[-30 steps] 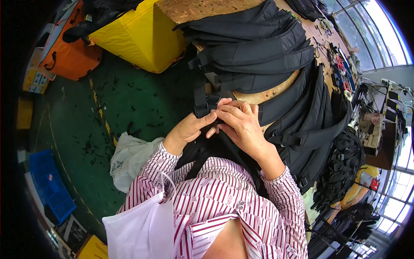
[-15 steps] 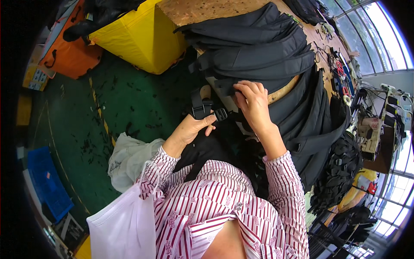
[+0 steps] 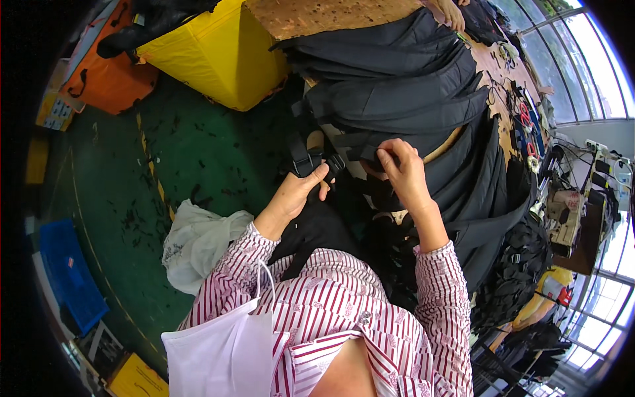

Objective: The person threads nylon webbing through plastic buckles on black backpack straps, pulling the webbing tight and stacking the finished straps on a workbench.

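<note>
My left hand (image 3: 293, 193) is closed around black webbing with plastic buckles, its thumb pressed on top. One black buckle (image 3: 335, 165) sticks out to the right of the thumb, and a webbing loop (image 3: 299, 151) stands up above the fingers. My right hand (image 3: 406, 173) pinches a dark strap end (image 3: 362, 151) at the table's edge, thumb against fingers. That strap end comes from beside a heap of black padded straps (image 3: 397, 102), which lies draped over the wooden table (image 3: 331, 16). Part of what the right fingers grip is hidden.
Another person's hand (image 3: 451, 13) rests at the table's far end. Scissors with red handles (image 3: 526, 118) lie on the right side. A yellow bin (image 3: 225, 59) and an orange bin (image 3: 112, 73) stand far left. A white cloth bag (image 3: 195, 241) sits left of my lap.
My right hand has moved slightly right and nearer, its fingers now pinched on the strap end. The buckle in my left hand has tilted upward. Another person's hand has appeared at the far end.
</note>
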The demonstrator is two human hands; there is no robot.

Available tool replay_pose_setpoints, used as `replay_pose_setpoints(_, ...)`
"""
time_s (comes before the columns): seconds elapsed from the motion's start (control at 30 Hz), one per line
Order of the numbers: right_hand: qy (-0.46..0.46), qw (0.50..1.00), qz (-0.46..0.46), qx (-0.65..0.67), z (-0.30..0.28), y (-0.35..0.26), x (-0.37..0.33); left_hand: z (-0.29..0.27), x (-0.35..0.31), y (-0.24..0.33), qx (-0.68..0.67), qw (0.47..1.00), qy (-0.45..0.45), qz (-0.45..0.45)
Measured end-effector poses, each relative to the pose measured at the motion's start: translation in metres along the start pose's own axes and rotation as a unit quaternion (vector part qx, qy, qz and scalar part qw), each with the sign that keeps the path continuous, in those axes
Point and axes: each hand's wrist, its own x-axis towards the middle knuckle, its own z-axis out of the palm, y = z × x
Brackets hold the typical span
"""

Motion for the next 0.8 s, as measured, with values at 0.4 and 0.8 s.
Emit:
replay_pose_setpoints(0.4,-0.119,0.943,0.177,0.256,-0.003,0.008,0.004,0.023,0.025,-0.001,0.01,1.0,-0.008,0.026)
replay_pose_setpoints(0.8,-0.15,0.905,0.21,0.337,-0.005,0.013,0.003,0.034,0.027,-0.002,0.024,0.999,-0.031,0.013)
